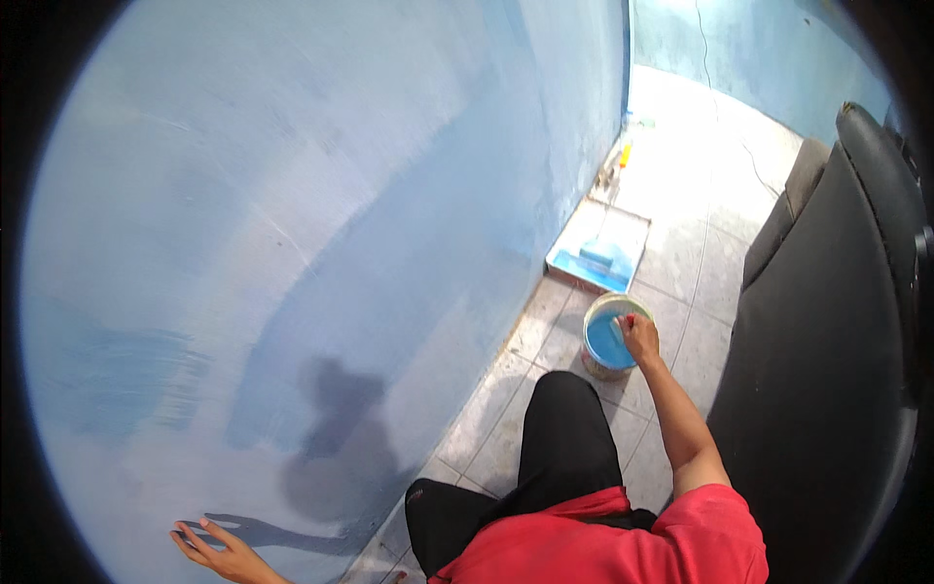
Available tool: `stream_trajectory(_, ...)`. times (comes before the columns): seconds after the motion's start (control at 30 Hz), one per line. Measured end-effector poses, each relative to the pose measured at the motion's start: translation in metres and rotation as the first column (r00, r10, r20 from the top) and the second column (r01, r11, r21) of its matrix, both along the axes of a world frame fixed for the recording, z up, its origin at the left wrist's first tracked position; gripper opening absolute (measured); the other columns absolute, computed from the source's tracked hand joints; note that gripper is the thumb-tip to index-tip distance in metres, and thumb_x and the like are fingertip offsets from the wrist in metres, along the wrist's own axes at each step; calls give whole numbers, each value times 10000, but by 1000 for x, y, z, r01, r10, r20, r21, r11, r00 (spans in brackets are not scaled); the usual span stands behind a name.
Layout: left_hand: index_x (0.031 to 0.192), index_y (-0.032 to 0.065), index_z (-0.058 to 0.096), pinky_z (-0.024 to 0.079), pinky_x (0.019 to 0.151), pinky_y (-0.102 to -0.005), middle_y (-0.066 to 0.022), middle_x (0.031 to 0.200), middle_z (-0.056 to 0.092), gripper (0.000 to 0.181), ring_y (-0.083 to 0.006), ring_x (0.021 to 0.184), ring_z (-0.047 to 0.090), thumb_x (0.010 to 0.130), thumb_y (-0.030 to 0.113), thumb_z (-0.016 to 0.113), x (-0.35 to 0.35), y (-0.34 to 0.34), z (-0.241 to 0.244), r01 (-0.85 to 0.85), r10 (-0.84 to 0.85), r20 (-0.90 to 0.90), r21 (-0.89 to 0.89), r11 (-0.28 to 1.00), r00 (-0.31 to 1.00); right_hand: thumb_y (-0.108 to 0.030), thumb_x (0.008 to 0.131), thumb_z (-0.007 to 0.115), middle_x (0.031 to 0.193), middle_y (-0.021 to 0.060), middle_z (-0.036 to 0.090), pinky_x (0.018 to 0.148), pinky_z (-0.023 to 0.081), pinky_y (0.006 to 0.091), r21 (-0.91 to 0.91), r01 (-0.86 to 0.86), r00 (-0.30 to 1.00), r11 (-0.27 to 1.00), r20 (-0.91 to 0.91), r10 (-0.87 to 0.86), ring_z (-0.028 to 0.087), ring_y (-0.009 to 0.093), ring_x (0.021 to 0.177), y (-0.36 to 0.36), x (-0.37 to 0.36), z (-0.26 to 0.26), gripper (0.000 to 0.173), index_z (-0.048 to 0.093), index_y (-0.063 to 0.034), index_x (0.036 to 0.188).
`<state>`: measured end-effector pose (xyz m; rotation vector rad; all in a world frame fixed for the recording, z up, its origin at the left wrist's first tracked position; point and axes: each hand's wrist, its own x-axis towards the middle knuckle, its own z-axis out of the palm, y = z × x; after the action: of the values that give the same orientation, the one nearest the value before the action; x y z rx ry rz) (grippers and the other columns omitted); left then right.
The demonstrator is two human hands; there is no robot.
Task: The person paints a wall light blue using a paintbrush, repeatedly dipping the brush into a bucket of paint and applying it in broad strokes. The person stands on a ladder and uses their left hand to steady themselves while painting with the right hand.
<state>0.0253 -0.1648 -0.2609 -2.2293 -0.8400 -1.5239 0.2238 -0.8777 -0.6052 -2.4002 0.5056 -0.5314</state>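
A paintbrush with a red handle point(630, 320) is in my right hand point(642, 341), which is over the rim of a round bucket point(595, 365). Blue paint point(604, 339) fills part of the bucket, and the brush's bristles point into it; whether they touch the paint I cannot tell. My left hand point(222, 555) is at the lower left with its fingers spread, holding nothing. It is close to the wall point(408, 306), and its shadow falls there. Patches of darker blue paint mark the pale wall.
Beyond the bucket, a paint tray point(576, 281) with blue paint and a roller point(597, 254) lies against the wall's foot. An orange-handled tool point(625, 155) lies farther along. A black padded sofa point(810, 350) stands to the right on the tiled floor point(664, 270). A thin cable point(705, 44) hangs at the far wall.
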Motion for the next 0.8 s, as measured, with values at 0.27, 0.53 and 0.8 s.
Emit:
stream_trajectory(0.27, 1361, 112, 558, 472, 1032, -439, -123, 1461, 434, 405, -293, 1342, 454, 1016, 320, 520, -1, -11, 13, 78, -78, 3, 4, 997, 997, -351, 913, 653, 768, 202, 673, 664, 499, 448, 65, 131, 991, 989, 24, -133, 658, 365, 712, 5, 2, 20, 358, 681, -3, 836)
stream_trajectory(0.53, 1348, 56, 545, 444, 1054, -482, -156, 1465, 418, 406, -327, 1357, 430, 1000, 264, 542, -5, -13, 23, 102, -106, 105, 38, 994, 989, -318, 932, 642, 747, 149, 679, 649, 514, 403, 273, 213, 972, 938, 35, -231, 676, 267, 686, 2, -7, 11, 333, 668, 8, 868)
stream_trajectory(0.8, 1393, 35, 477, 368, 1120, -488, -179, 1493, 370, 462, -344, 1397, 364, 1010, 290, 518, 13, -8, 24, 152, -171, 169, 122, 981, 971, -393, 961, 607, 750, 77, 674, 449, 486, 247, 740, 321, 890, 591, -22, -456, 636, 132, 581, -36, -14, -12, 371, 608, -22, 941)
